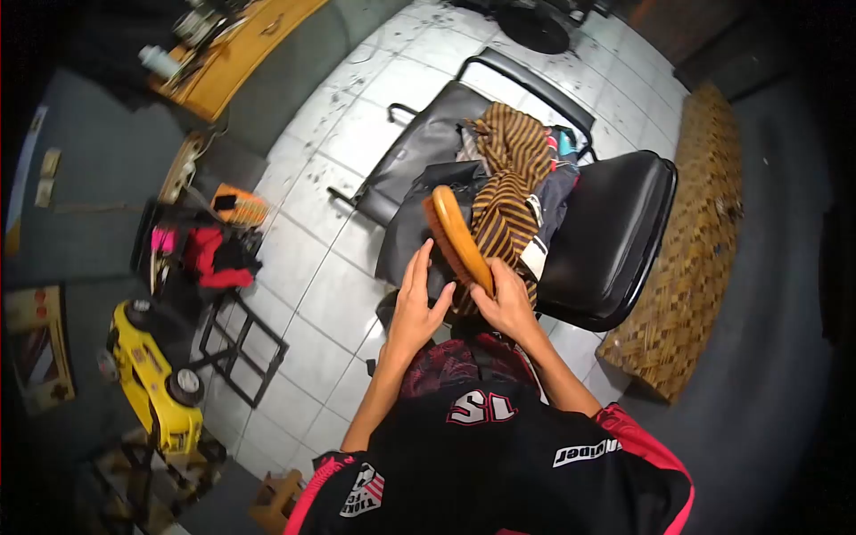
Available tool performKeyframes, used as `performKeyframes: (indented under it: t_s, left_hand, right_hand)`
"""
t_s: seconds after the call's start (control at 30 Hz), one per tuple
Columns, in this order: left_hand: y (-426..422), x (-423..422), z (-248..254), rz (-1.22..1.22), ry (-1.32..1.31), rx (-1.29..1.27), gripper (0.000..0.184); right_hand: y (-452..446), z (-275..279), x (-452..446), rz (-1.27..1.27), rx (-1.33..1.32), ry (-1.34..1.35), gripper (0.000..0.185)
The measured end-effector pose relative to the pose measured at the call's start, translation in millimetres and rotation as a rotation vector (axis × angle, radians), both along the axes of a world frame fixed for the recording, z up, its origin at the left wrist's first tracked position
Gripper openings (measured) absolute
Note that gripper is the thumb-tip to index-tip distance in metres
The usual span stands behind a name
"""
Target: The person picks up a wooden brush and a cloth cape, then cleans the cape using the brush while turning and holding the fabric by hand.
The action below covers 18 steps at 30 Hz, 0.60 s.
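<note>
A wooden-backed brush with reddish-brown bristles is held by its lower end in my right hand. Its bristles face left, toward my left hand. That hand is beside the bristles with its fingers stretched up and thumb apart, holding nothing. Whether its thumb touches the bristles I cannot tell. Beyond the brush, a brown and black striped cloth lies bunched on a black chair. Dark fabric, possibly a bag or garment, lies left of the brush.
To the right stand a black padded seat and a long woven basket-like piece. A yellow toy car and a black metal frame are at the left. A wooden desk stands at upper left on the white tiled floor.
</note>
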<state>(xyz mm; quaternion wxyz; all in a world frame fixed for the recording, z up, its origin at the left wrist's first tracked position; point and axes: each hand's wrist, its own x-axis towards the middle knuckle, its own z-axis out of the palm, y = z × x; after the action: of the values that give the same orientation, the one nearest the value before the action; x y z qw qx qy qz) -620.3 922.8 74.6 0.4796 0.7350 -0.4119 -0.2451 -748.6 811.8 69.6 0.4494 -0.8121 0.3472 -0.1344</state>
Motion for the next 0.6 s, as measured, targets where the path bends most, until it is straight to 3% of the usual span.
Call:
performKeyframes:
  t_s: [0.17,0.2,0.23,0.27,0.33,0.37,0.4,0.43,0.5,0.57,0.6]
  left_hand:
    - [-38,57,-22,-0.346,-0.072,0.038,0.061]
    - [-40,66,-24,-0.388,-0.204,0.146,0.064]
    - [-41,73,-25,-0.437,-0.335,0.256,0.066]
    - [-42,78,-30,-0.467,-0.334,0.252,0.066]
    - [-41,87,-44,-0.597,-0.41,0.497,0.072]
    - [-40,89,-56,-0.611,-0.42,0.49,0.072]
    - [-39,91,-70,-0.604,-0.326,0.493,0.071]
    - [-41,91,-69,-0.592,-0.234,0.496,0.069]
    - [-49,85,-61,-0.509,-0.159,0.437,0.059]
    - [-61,72,-46,-0.243,0.493,0.281,0.049]
    - [-59,65,-42,-0.153,1.001,0.22,0.042]
  right_hand:
    - [-40,-36,52,-0.331,-0.476,0.059,0.047]
    - [-49,-47,60,-0.39,-0.491,0.059,0.06]
    - [-52,-49,68,-0.455,-0.455,0.079,0.06]
    - [-56,-62,71,-0.491,-0.49,0.143,0.058]
    - [-60,-72,66,-0.548,-0.526,0.211,0.055]
    - [-61,-71,62,-0.587,-0.226,0.22,0.051]
    - [-61,-68,59,-0.614,0.075,0.217,0.048]
    - [-52,-55,58,-0.619,-0.068,0.036,0.042]
    - [-32,-27,49,-0.435,0.135,-0.2,0.036]
    - [7,23,46,-0.212,0.191,-0.485,0.03]
    - [20,42,38,-0.016,0.271,-0.477,0.03]
